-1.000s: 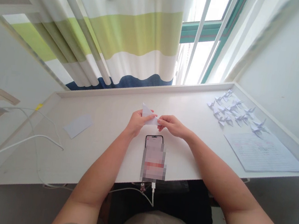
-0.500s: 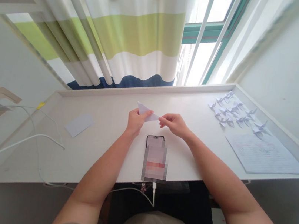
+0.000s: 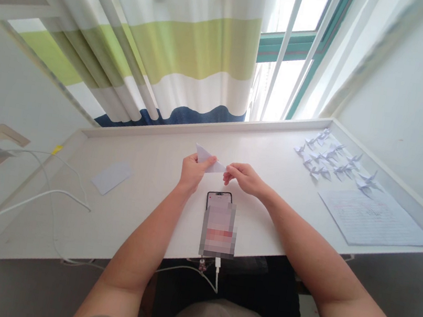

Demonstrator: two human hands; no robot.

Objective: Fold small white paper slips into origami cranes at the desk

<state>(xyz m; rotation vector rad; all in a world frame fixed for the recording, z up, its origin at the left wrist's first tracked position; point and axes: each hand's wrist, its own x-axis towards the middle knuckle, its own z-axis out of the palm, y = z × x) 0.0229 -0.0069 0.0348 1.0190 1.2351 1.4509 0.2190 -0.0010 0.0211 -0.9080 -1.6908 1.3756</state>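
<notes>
A small white sheet of paper folded into a triangle [image 3: 216,167] is held above the desk, between both hands. My left hand [image 3: 192,170] is closed on its left part, with the thumb lying across the paper. At the paper's right corner, my right hand [image 3: 243,177] pinches the tip between thumb and forefinger, the other fingers curled under. A phone [image 3: 220,198] lies just below the hands, its screen lit and mostly blurred out.
On the white desk [image 3: 146,223], a loose paper square [image 3: 112,177] lies at left. Several folded paper cranes [image 3: 343,169] stand at the far right, behind written sheets [image 3: 375,220]. A white cable [image 3: 30,200] crosses the left side; a charging plug [image 3: 218,263] hangs from the phone.
My right hand has dropped very slightly, and the paper's right corner with it. Both hands keep their hold on the paper.
</notes>
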